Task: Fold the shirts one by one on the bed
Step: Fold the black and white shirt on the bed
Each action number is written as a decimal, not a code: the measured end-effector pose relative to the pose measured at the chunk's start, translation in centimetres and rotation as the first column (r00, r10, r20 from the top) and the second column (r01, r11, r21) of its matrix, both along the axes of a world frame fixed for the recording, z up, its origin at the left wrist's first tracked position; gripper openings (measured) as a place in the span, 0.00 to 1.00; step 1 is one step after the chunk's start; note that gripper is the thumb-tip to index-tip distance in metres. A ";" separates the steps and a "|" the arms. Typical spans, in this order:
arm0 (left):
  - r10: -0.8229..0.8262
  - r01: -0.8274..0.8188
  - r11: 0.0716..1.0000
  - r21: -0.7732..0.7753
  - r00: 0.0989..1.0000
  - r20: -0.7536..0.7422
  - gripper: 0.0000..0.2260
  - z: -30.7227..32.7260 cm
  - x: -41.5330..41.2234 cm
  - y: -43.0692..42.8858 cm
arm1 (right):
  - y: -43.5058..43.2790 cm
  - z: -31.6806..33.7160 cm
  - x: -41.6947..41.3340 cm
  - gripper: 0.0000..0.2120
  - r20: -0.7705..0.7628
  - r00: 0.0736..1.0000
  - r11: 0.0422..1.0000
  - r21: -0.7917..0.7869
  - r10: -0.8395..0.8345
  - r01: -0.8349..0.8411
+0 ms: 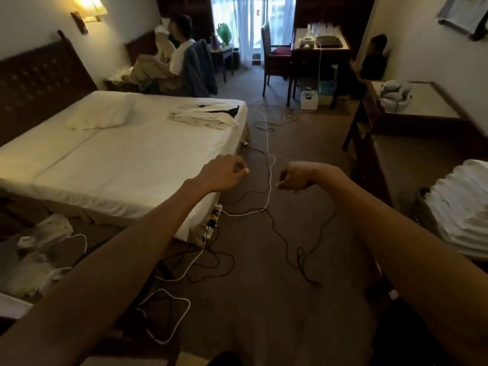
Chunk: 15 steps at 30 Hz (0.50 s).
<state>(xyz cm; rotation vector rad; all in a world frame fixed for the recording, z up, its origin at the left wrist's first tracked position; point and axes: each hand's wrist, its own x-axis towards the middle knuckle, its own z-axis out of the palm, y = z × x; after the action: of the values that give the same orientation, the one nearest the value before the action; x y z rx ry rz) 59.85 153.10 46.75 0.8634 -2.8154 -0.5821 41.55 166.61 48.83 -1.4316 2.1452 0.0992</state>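
Left hand: we see our left hand [224, 171] stretched out at centre frame, over the near right corner of the bed. Its fingers are loosely curled and it holds nothing.
Right hand: our right hand [295, 177] hangs just right of centre above the carpet, wrist bent and fingers drooping in a loose curl, with nothing in them.
Gap: the two hands are near each other but apart, and a white cable [270, 165] on the floor runs between them.
Shirt: we find a pale shirt [206, 116] with dark patches lying on the bed's far right corner, above centre frame and well apart from both hands. We cannot tell whether it is folded.
Bed: the bed [118, 159] fills the left middle of the frame under a white sheet, with a pillow [101, 113] near the dark headboard [39, 80].
Floor: dark and white cables loop across the carpet, and a power strip [214, 220] sits against the bed's near corner.
Right edge: we see a stack of white cloth [464, 207].
Upper left: a seated person [179, 48] faces away from us, beyond the bed, under a lit wall lamp [89, 6].
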 end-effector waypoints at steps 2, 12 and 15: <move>0.029 -0.029 1.000 0.003 1.000 0.006 0.12 -0.2 -2.7 -3.3 | -3.5 -0.4 -2.9 0.17 0.013 1.000 1.000 0.011 0.025 -0.025; 0.099 -0.097 0.995 0.031 0.994 -0.046 0.11 -3.2 -17.9 -23.5 | -23.0 -3.6 -18.1 0.18 0.019 0.999 1.000 0.008 0.027 -0.027; 0.109 -0.107 0.994 0.037 0.993 -0.041 0.11 -3.2 -22.9 -30.1 | -29.8 -3.5 -22.9 0.18 0.017 1.000 1.000 0.009 0.014 -0.015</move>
<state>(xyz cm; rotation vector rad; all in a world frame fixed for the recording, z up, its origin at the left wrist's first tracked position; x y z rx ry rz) 36.94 123.05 43.58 0.9903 -2.7073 -0.6275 18.68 136.83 45.36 -1.4381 2.1182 0.1013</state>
